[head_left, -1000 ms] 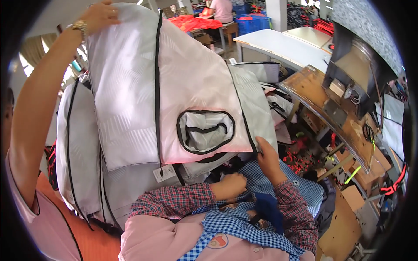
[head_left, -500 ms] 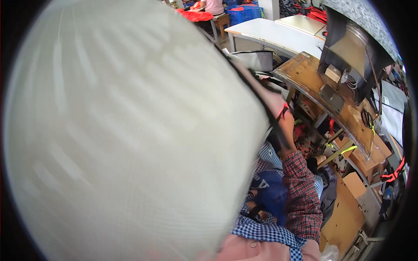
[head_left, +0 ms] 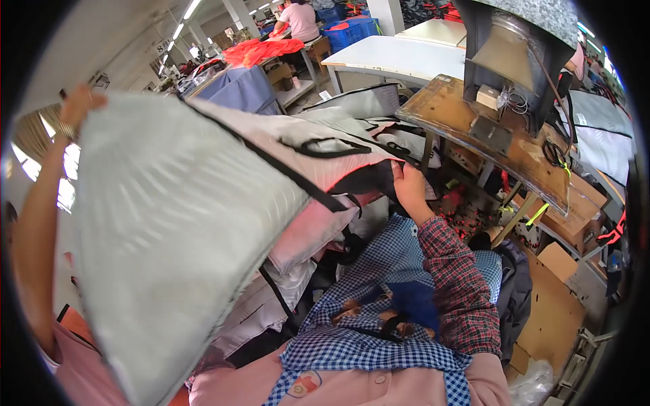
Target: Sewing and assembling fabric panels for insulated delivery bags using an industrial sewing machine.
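Note:
A large padded grey-white panel (head_left: pixel 169 223) with black zip edging slants across the left half. It joins a pale pink section (head_left: pixel 257 128) with a black-trimmed opening. My right hand (head_left: pixel 409 184) grips that section's lower edge beside a dark black part. My left hand is hidden, apparently behind the big panel. At the upper left, a co-worker's hand (head_left: pixel 82 108) holds the panel's top corner. Underneath lie more pink and silver padded pieces (head_left: pixel 308 240) with black straps, by my blue checked apron (head_left: pixel 365 264).
A worn wooden bench (head_left: pixel 437 105) with a dark metal machine housing stands at right, above cardboard (head_left: pixel 562 260) and scraps. White tables (head_left: pixel 386 57), a blue crate (head_left: pixel 352 30), orange fabric (head_left: pixel 257 51) and a seated person (head_left: pixel 301 20) are at the back.
The panel swept up across the view, then dropped leftward and tilted. The co-worker's hand is lower and farther left. My right hand rose; my left hand, visible earlier, is now hidden.

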Demonstrator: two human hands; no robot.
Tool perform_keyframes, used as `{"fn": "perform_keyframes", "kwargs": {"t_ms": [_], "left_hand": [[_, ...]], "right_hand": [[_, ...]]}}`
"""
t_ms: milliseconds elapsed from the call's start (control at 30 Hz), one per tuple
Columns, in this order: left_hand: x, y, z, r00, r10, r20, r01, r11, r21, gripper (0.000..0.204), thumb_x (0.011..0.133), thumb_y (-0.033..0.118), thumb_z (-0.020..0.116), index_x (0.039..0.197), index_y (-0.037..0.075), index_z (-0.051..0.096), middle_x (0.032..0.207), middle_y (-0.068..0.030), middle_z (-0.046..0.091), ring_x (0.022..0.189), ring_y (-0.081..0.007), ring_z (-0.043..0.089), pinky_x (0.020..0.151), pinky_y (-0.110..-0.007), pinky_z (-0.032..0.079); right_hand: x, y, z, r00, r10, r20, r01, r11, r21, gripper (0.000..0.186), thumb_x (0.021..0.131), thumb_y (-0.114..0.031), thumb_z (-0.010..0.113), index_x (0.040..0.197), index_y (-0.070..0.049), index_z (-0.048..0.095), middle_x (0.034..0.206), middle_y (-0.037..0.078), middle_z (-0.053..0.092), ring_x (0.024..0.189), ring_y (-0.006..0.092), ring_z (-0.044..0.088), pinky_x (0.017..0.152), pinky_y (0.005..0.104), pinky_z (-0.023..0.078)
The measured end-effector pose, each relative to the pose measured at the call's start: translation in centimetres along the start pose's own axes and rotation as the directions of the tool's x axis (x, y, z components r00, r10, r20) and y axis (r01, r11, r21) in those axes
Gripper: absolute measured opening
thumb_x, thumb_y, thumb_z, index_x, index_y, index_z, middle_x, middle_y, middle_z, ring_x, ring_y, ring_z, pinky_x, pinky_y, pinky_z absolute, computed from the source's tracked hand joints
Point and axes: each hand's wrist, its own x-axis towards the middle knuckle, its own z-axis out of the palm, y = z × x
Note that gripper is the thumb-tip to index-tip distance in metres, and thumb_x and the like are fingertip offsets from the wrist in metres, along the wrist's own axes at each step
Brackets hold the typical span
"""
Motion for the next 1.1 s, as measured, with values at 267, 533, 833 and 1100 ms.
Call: {"fn": "perform_keyframes", "kwargs": {"t_ms": [267,533,833,1100], "left_hand": [[-1.8,-4.2,-6.7,0.931,-0.332,-0.155,0.361,0.901,0.239,0.064,0.095,0.032,0.044,0.149,0.005,0.024,0.156,-0.0165,0.019,0.144,-0.0328,0.018,0.11,-0.061,0.016],[-4.4,-14.0,-13.7,0.994,-0.013,-0.109,0.095,-0.397,0.913,0.074,0.084,0.024,0.066,0.144,0.0,0.029,0.147,-0.0262,0.032,0.14,-0.034,0.027,0.112,-0.041,0.024],[0.1,-14.6,-16.7,0.945,-0.15,-0.29,0.322,0.568,0.757,0.06,0.085,0.011,0.064,0.134,-0.01,0.038,0.121,-0.0201,0.059,0.107,-0.0248,0.06,0.094,-0.032,0.045],[0.7,-21.8,-6.1,0.871,-0.441,-0.216,0.475,0.868,0.144,0.043,0.085,0.005,0.062,0.125,-0.005,0.049,0.118,-0.0137,0.062,0.102,-0.0244,0.062,0.092,-0.035,0.05]], "right_hand": [[-2.3,4.2,0.3,0.998,-0.057,-0.02,0.057,0.998,0.027,0.024,0.089,-0.02,0.054,0.092,0.002,0.065,0.081,0.027,0.063,0.077,0.0469,0.06,0.069,0.0545,0.047],[-0.8,8.8,1.6,1.0,-0.016,0.003,0.015,0.994,0.11,0.027,0.089,-0.018,0.053,0.106,0.0,0.064,0.097,0.027,0.064,0.092,0.0441,0.061,0.079,0.0487,0.049],[-0.5,6.7,0.9,0.846,0.308,0.435,-0.518,0.284,0.807,0.035,0.096,-0.022,0.05,0.125,-0.002,0.055,0.116,0.008,0.063,0.1,0.0228,0.063,0.083,0.0368,0.052],[5.5,8.1,-1.1,0.788,0.44,0.43,-0.554,0.204,0.807,0.041,0.095,-0.035,0.056,0.117,-0.001,0.061,0.113,0.008,0.065,0.1,0.0215,0.063,0.084,0.035,0.052]]}}
